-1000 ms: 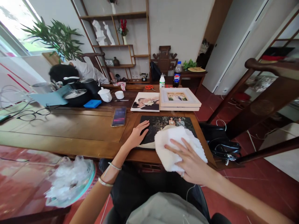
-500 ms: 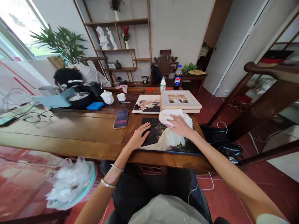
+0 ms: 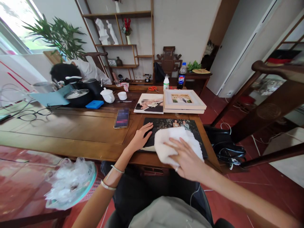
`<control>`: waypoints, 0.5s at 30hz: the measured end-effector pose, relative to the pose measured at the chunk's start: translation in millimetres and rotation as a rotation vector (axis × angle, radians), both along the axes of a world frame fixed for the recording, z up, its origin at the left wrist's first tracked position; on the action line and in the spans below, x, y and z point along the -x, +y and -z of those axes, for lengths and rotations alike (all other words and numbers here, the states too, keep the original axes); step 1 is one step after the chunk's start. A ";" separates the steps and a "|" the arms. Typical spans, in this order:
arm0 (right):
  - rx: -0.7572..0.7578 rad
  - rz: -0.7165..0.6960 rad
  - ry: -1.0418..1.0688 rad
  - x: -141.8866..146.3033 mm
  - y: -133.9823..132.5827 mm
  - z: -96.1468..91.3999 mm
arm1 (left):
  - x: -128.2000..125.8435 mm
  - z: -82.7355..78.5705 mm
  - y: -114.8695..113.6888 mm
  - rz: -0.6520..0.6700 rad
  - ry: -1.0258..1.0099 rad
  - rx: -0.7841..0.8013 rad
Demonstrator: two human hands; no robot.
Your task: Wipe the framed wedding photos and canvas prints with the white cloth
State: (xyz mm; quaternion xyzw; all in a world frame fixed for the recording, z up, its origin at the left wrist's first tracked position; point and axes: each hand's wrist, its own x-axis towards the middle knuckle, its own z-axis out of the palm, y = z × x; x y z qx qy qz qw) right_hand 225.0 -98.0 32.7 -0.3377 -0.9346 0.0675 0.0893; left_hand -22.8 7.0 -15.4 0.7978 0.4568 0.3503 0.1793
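A dark photo panel (image 3: 161, 123) lies flat near the table's front edge, with two figures printed on its upper part. My left hand (image 3: 140, 138) rests flat on the panel's left edge, fingers stretched out and holding nothing. Under my right hand (image 3: 186, 158) is a white cloth (image 3: 163, 142), pressed against the panel's lower middle. The right fingers are spread over the cloth, which hides much of the picture. A smaller photo panel (image 3: 149, 104) and a stack topped by a white picture frame (image 3: 199, 103) lie just behind.
Left of the panel lies a phone (image 3: 122, 118). Farther back stand a white bottle (image 3: 166, 83), a cola bottle (image 3: 181, 76), orange-handled scissors (image 3: 152, 88), a white lidded pot (image 3: 108, 95) and a black pan (image 3: 79, 98). A person (image 3: 67, 71) leans at the far side. A bag-filled basket (image 3: 95, 180) stands below left.
My right hand has drawn the cloth down from the panel's top edge toward me, uncovering the two printed figures. My left hand stays on the left edge.
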 end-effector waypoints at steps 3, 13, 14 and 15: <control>-0.043 0.081 0.043 1.0 44.4 -2.2 | 0.4 0.8 0.7 -0.003 0.005 -0.006; -0.181 0.259 -0.036 21.8 135.2 -8.7 | 0.8 1.3 1.1 0.004 -0.021 -0.028; -0.186 0.247 -0.046 25.3 125.6 -7.6 | 0.7 1.2 1.2 0.003 -0.027 -0.026; -0.192 0.229 -0.060 29.2 113.3 -6.0 | 0.5 0.8 1.4 0.004 -0.035 -0.021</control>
